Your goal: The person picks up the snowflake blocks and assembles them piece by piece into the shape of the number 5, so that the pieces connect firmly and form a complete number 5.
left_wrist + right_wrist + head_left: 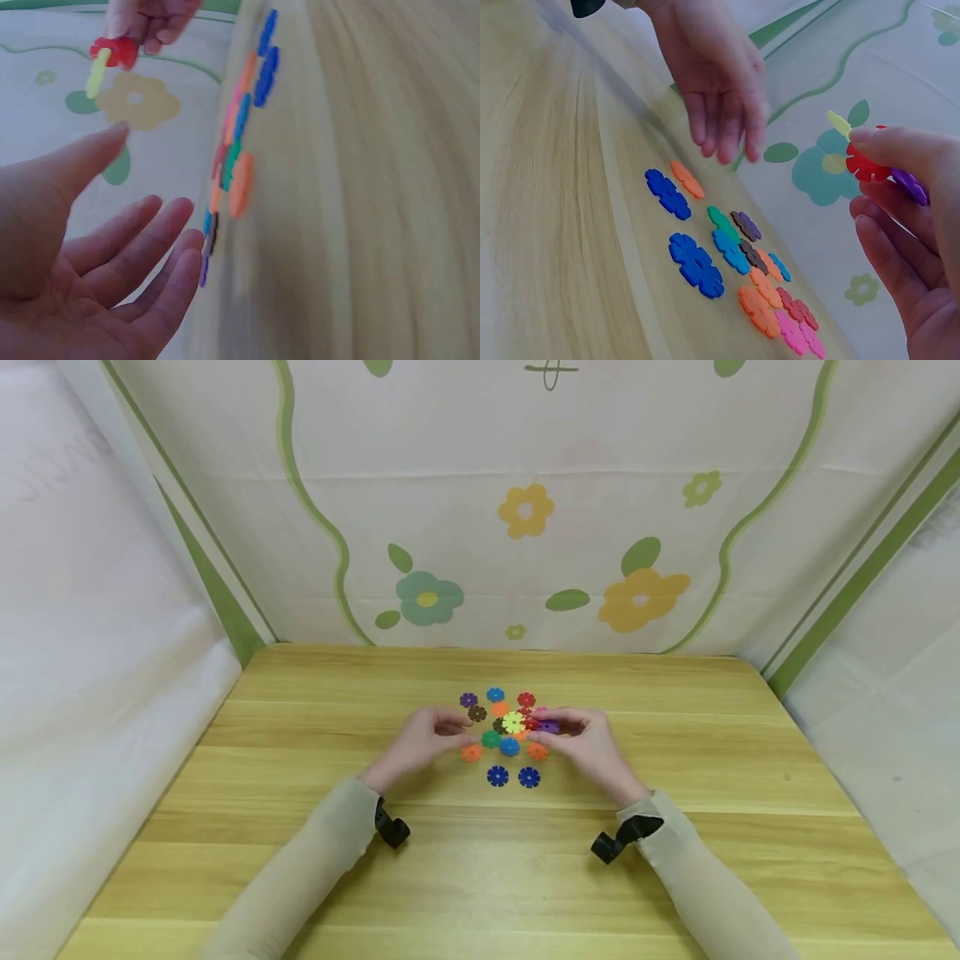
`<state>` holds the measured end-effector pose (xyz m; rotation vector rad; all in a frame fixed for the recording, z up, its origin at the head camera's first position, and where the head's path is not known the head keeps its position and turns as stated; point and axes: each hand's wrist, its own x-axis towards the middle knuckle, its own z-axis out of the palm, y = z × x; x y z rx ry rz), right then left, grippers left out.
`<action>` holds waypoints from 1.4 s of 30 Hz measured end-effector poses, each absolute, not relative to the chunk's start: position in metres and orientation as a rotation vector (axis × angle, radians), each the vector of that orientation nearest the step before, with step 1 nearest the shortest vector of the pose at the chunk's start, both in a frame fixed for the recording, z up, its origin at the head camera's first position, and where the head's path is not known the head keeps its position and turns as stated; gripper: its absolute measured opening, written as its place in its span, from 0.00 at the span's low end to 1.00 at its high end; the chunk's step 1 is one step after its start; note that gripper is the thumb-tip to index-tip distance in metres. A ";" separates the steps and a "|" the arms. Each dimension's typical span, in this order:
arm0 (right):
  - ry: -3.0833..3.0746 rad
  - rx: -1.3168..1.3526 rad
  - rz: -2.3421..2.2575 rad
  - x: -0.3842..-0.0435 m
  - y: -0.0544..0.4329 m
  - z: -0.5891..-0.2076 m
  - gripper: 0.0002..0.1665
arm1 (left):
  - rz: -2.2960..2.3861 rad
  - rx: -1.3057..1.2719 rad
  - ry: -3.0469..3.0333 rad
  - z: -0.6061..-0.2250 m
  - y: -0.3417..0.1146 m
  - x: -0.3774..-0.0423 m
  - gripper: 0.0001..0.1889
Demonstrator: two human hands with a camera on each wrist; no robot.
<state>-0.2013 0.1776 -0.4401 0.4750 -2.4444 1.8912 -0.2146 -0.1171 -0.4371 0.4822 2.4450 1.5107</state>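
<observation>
My right hand (591, 745) pinches a small joined chain of notched plastic snowflake discs above the table. A yellow disc (513, 722) juts from its left end, a red disc (866, 166) sits between thumb and fingers, and a purple disc (909, 186) shows on the other side. My left hand (423, 745) holds nothing; in the left wrist view its fingers are spread and slightly bent, apart from the chain. Loose discs lie beneath and between both hands, among them a green disc (491, 739), a light blue disc (510, 747) and an orange disc (472, 752).
Two dark blue discs, one on the left (497, 776) and one on the right (528, 777), lie closest to me on the wooden table (480, 877). Purple (468, 700), blue (495, 694) and red (527, 700) discs lie farthest back. A flowered cloth (465, 518) hangs behind the table.
</observation>
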 end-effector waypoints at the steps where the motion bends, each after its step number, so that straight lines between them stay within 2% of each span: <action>1: -2.450 0.468 1.888 -0.199 0.177 -0.436 0.21 | 1.470 0.498 2.468 -0.439 -0.119 -0.215 0.23; 17: -2.425 0.468 1.921 -0.201 0.183 -0.439 0.21 | 1.156 0.535 2.593 -0.444 -0.108 -0.218 0.18; 34: -2.417 0.504 1.924 -0.201 0.182 -0.440 0.19 | 1.134 0.484 2.612 -0.443 -0.106 -0.219 0.15; 42: -2.437 0.476 1.917 -0.201 0.182 -0.441 0.20 | 1.261 0.523 2.562 -0.445 -0.109 -0.222 0.12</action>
